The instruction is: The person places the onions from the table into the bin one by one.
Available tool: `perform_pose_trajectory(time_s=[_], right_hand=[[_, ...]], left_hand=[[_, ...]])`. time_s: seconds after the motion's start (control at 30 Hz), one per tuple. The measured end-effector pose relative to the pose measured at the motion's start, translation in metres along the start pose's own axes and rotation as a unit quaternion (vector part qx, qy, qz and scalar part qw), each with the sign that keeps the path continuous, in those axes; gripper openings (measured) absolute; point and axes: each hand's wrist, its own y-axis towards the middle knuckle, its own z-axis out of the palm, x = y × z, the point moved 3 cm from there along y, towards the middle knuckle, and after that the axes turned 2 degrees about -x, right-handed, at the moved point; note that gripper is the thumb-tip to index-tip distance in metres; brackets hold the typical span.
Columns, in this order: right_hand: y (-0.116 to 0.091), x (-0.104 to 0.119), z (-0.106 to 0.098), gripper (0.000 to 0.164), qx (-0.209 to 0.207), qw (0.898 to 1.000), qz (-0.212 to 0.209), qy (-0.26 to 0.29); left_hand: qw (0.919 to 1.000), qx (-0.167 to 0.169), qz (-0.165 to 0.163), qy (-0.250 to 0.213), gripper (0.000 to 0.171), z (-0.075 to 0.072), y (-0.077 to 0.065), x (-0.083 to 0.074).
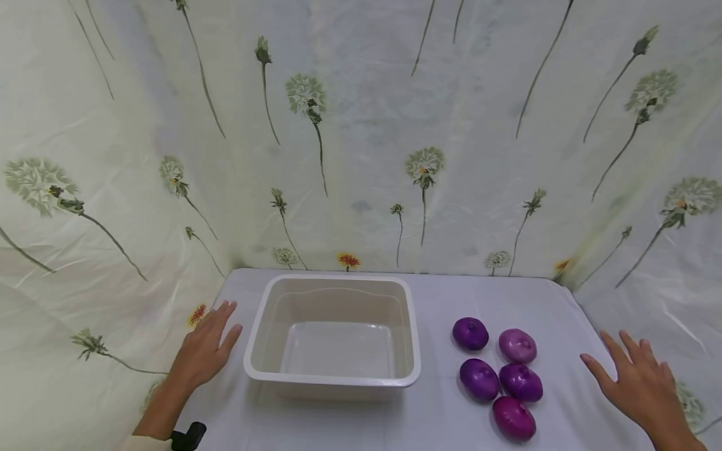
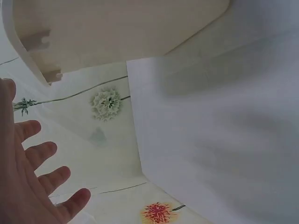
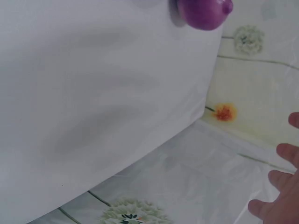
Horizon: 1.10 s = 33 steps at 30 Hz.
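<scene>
From my remote seat I read this as a small screened-off booth; whether a home, lab or workshop surrounds it, I cannot tell. Creased pale sheeting [image 1: 361, 125], printed with dandelions [image 1: 306, 94] and a few orange flowers [image 1: 348, 260], hangs as a wall at twelve o'clock and closes in at nine and three. A plain, pale-topped table [image 1: 440, 297] fills the space at six.
</scene>
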Motion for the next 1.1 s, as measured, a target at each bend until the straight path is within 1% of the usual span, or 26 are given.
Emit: perform_pose_trajectory(time_s=[0.13, 0.2, 0.3, 0.37, 0.53, 0.7, 0.83, 0.87, 0.97, 1.1], right_hand=[[0.001, 0.000, 0.001, 0.087, 0.005, 1.000, 0.004, 0.000], [0.001, -0.001, 0.002, 0.087, 0.008, 1.000, 0.006, -0.001], [0.000, -0.001, 0.003, 0.089, 0.013, 1.000, 0.009, -0.004], [0.000, 0.000, 0.003, 0.090, 0.014, 1.000, 0.012, -0.005], [0.000, 0.001, 0.003, 0.089, 0.009, 1.000, 0.009, -0.003], [-0.001, 0.001, 0.003, 0.088, 0.008, 1.000, 0.007, -0.001], [-0.001, 0.001, 0.004, 0.090, 0.015, 1.000, 0.011, -0.002], [-0.001, 0.002, 0.004, 0.090, 0.018, 1.000, 0.013, -0.003], [-0.002, 0.002, 0.006, 0.091, 0.028, 0.999, 0.019, -0.004], [-0.003, 0.001, 0.008, 0.092, 0.034, 0.999, 0.022, -0.001]], left_hand=[[0.9987, 0.016, 0.000, -0.049, 0.057, 0.002, 0.000, -0.004], [0.9964, 0.027, 0.000, -0.080, 0.057, 0.002, 0.001, -0.007], [0.9932, 0.039, 0.002, -0.110, 0.057, 0.003, 0.002, -0.010], [0.9915, 0.045, 0.003, -0.122, 0.057, 0.005, 0.002, -0.012], [0.9879, 0.060, -0.008, -0.143, 0.061, 0.009, 0.000, -0.014], [0.9804, 0.084, -0.025, -0.176, 0.062, 0.009, -0.002, -0.018], [0.9708, 0.103, -0.035, -0.214, 0.061, 0.009, -0.003, -0.021], [0.9673, 0.107, -0.037, -0.227, 0.060, 0.009, -0.003, -0.022], [0.9538, 0.123, -0.047, -0.270, 0.060, 0.010, -0.004, -0.024], [0.9366, 0.144, -0.064, -0.313, 0.060, 0.014, -0.006, -0.025]])
